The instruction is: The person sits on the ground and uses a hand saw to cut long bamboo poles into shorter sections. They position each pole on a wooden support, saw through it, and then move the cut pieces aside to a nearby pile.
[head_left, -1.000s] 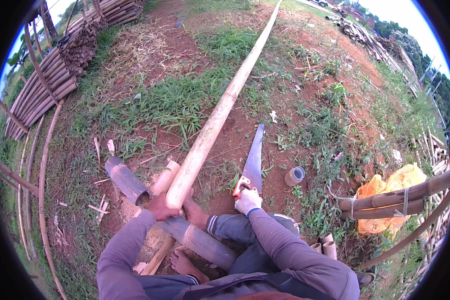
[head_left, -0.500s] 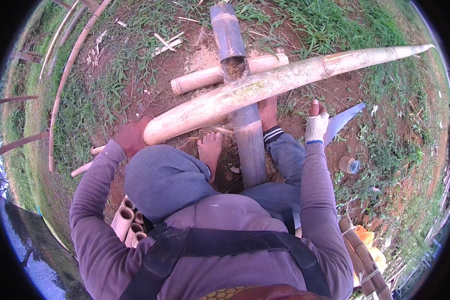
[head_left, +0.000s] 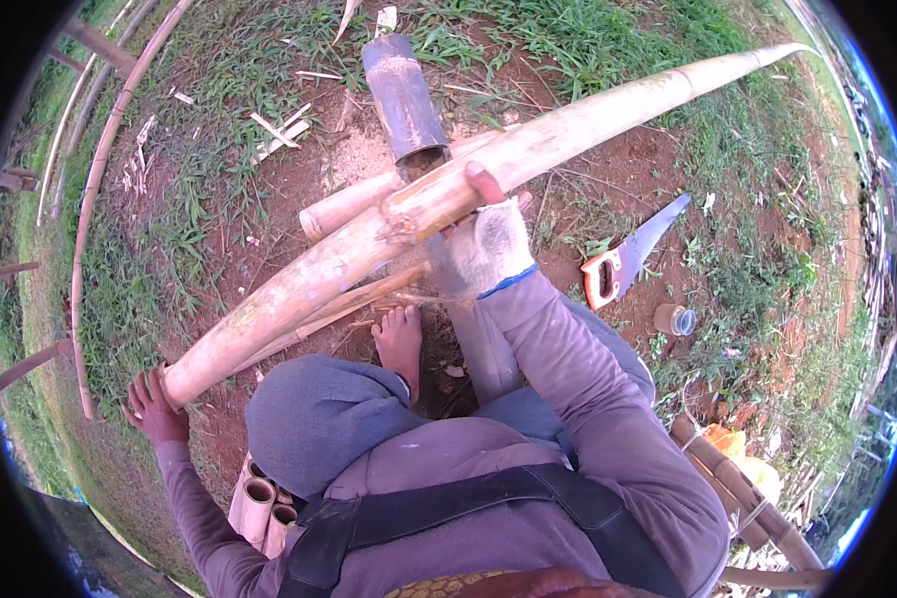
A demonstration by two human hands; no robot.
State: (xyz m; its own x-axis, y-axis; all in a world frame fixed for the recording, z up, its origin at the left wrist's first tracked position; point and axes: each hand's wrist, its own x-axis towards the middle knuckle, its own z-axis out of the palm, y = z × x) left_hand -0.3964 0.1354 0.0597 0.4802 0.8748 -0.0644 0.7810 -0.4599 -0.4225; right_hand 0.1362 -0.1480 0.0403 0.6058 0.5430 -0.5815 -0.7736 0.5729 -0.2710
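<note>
A long pale bamboo pole [head_left: 289, 289] runs slantwise from near left to far right, across a dark pipe-like post [head_left: 404, 95] lying on the ground. My left hand [head_left: 157, 407] is bare and curls round the pole's near left end. Midway along, my right hand [head_left: 493, 234], in a white glove, grips the pole with its thumb over the top; its other fingers are mostly hidden below. A handsaw [head_left: 628, 257] with an orange and white handle lies on the soil right of my right forearm.
A shorter bamboo piece [head_left: 344, 204] lies crosswise beneath the pole. Cut bamboo tubes [head_left: 254, 498] are stacked by my left side. A small jar [head_left: 675, 319] sits beyond the saw. My bare foot [head_left: 399, 339] is near the post. A bamboo rail [head_left: 100, 169] stands at left.
The pole has slid toward the near left, my left hand moving along with its end. My right hand has let go of the saw, now on the ground, and taken hold of the pole.
</note>
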